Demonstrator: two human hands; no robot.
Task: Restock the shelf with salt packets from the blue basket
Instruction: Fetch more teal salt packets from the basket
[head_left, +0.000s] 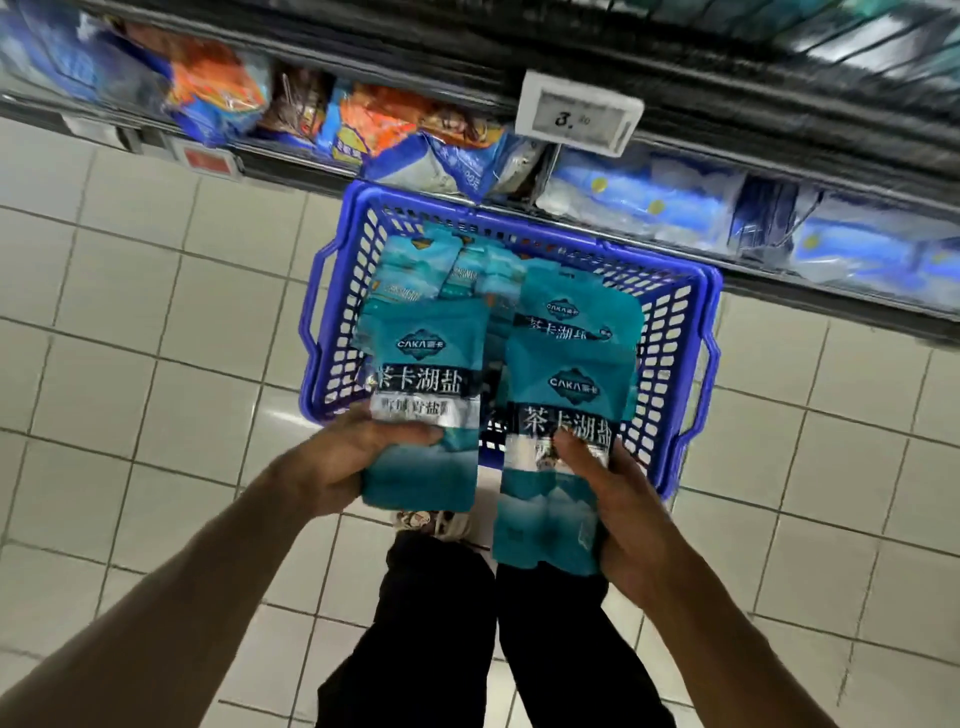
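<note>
- Nearest are the person's black trousers (441, 623) and a shoe (434, 522) on the pale tiled floor (130, 338).
- The left hand (345, 462) grips the lower part of a teal salt packet (423, 405), thumb curled over the front and the other fingers hidden behind it.
- The right hand (621, 512) grips a second salt packet (558, 457) by its lower right side, thumb pressed across the front; the remaining fingers wrap behind, out of sight.
- Both packets are held upright side by side, just above the near rim of the blue basket (691, 374).
- The basket stands on the floor against the shelf and holds more teal packets (457, 275), piled loosely.
- Beyond it, the low shelf (675, 208) carries blue, white and orange bags, all blurred.
- A price tag (579, 111) hangs from the shelf edge above.
</note>
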